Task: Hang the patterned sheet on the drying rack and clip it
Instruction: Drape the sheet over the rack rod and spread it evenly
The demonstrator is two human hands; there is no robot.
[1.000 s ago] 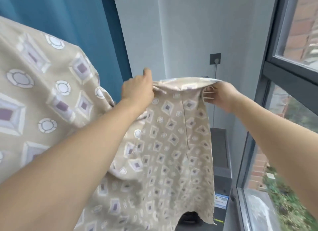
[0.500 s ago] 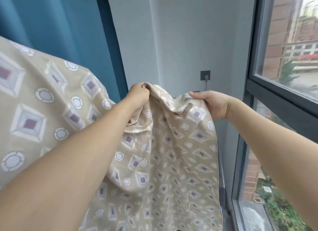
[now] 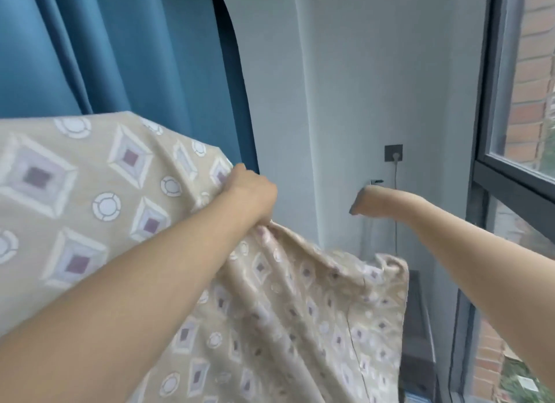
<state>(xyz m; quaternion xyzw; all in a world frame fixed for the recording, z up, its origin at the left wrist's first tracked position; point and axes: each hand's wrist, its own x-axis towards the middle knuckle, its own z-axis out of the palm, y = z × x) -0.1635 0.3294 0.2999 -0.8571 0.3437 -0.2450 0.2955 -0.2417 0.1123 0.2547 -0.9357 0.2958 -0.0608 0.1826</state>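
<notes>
The beige patterned sheet [image 3: 300,312], printed with diamonds and circles, drapes over my left forearm and hangs down at centre. A large fold of it rises at the left. My left hand [image 3: 252,195] grips a bunched part of the sheet's upper edge. My right hand [image 3: 372,204] is held out in the air to the right, well above the sheet's loose corner [image 3: 390,264]. It touches no cloth, and its fingers bend away from me and hold nothing. No drying rack or clip is in view.
A blue curtain [image 3: 135,57] hangs at the back left. A pale wall [image 3: 345,87] with a socket and cord [image 3: 393,153] stands ahead. A dark-framed window [image 3: 510,186] runs along the right, with a dark appliance [image 3: 420,327] below.
My right hand has let go of the sheet's edge, which has dropped below it. My left hand still grips the cloth. The view has tilted upward.
</notes>
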